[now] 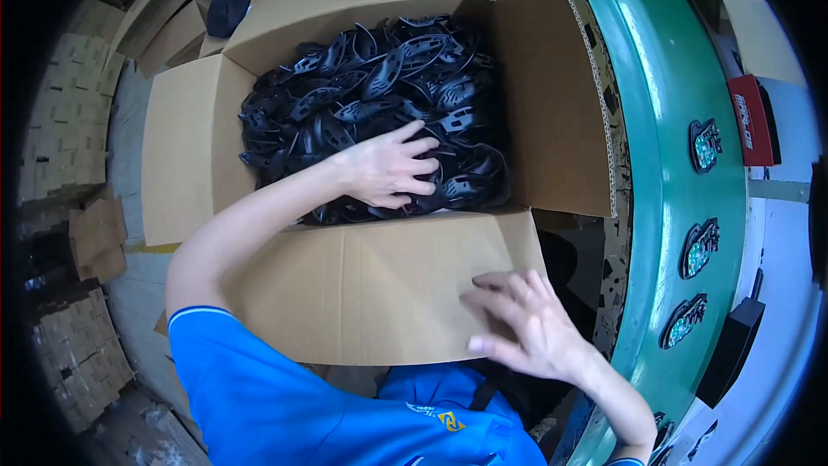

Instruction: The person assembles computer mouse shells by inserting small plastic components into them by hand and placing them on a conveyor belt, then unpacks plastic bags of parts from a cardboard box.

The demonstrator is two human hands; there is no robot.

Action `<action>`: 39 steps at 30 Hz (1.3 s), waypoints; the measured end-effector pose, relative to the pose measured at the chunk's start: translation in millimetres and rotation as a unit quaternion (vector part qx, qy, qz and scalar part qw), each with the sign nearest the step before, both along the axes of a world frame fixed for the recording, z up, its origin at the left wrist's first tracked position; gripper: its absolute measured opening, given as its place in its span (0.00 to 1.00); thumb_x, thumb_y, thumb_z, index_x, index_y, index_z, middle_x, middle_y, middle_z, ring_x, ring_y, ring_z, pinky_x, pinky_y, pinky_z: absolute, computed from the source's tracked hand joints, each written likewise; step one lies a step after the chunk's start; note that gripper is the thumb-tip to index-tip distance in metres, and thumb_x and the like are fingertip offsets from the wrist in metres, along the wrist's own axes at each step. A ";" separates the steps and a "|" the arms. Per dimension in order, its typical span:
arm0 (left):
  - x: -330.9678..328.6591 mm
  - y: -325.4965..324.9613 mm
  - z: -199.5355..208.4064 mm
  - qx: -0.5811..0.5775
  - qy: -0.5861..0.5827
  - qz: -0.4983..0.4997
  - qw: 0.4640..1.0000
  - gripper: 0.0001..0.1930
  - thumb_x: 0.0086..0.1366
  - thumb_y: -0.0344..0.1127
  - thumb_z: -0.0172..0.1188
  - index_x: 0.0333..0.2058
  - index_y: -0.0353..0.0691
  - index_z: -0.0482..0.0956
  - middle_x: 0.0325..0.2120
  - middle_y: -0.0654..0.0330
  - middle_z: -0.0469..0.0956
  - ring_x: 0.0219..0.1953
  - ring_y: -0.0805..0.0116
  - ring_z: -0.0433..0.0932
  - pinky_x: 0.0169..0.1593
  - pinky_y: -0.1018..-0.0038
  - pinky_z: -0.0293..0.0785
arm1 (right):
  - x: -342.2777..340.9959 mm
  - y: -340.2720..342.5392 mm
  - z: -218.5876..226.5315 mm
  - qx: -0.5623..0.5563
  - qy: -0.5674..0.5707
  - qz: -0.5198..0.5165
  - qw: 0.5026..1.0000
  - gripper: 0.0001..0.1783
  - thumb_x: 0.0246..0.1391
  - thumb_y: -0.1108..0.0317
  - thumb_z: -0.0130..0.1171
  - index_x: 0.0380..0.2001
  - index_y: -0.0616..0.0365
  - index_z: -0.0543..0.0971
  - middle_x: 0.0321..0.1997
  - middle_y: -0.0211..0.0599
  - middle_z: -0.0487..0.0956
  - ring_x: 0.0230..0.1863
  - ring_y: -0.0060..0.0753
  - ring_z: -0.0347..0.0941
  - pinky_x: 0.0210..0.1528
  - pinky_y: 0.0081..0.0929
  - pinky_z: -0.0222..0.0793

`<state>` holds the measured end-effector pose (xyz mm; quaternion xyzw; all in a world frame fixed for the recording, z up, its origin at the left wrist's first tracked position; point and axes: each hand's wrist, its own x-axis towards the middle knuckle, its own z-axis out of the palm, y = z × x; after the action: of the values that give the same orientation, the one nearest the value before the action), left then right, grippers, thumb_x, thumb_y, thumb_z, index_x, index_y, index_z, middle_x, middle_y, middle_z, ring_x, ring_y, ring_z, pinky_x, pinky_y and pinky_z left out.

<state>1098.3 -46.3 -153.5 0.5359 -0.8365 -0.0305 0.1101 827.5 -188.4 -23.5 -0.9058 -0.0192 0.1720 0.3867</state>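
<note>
A large open cardboard box (345,293) stands before me, heaped with black curved plastic shells (384,73) that have slots cut in them. My left hand (392,166) rests on the front part of this heap. Its fingers are spread, and their tips reach down among the shells; I see no shell lifted in them. Over the right end of the box's near flap hovers my right hand (535,324), its fingers loosely bent and apart, holding nothing. Whether its fingertips touch the flap, I cannot tell.
On the right runs a green conveyor belt (642,121) carrying several black housings with green circuit boards (705,147). Beyond it are a red box (753,121) and a black box (731,352). Stacked cartons (73,112) line the left side. The box's right flap (556,86) stands up beside the belt.
</note>
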 end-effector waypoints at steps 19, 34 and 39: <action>-34.9 16.2 -4.5 -0.068 0.021 0.047 0.996 0.14 0.53 0.31 0.53 0.40 0.40 0.76 0.40 0.58 0.75 0.52 0.62 0.70 0.59 0.61 0.63 | 126.8 -9.2 -143.2 -0.473 0.018 0.017 0.881 0.33 0.49 0.66 0.53 0.61 0.51 0.61 0.55 0.45 0.62 0.58 0.46 0.55 0.47 0.39 0.67; -29.6 -24.0 -21.5 0.116 -0.188 0.033 0.975 0.14 0.59 0.50 0.52 0.37 0.50 0.74 0.48 0.60 0.69 0.56 0.67 0.60 0.55 0.56 0.58 | 148.4 -41.6 -131.3 -0.297 -0.208 -0.105 0.926 0.13 0.40 0.75 0.56 0.34 0.58 0.74 0.40 0.42 0.67 0.44 0.44 0.65 0.38 0.38 0.68; -52.6 -24.2 -17.6 0.086 -0.216 0.148 0.961 0.18 0.57 0.48 0.54 0.43 0.46 0.76 0.52 0.57 0.67 0.57 0.59 0.60 0.57 0.56 0.58 | 130.9 -48.2 -100.7 -0.200 -0.177 -0.143 0.953 0.12 0.43 0.79 0.52 0.35 0.63 0.73 0.33 0.47 0.71 0.31 0.51 0.72 0.35 0.42 0.70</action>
<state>1045.7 -70.5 -171.1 0.6551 -0.7459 0.0313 -0.1166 958.4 -236.6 -124.2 -0.9737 0.0768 -0.0480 0.2088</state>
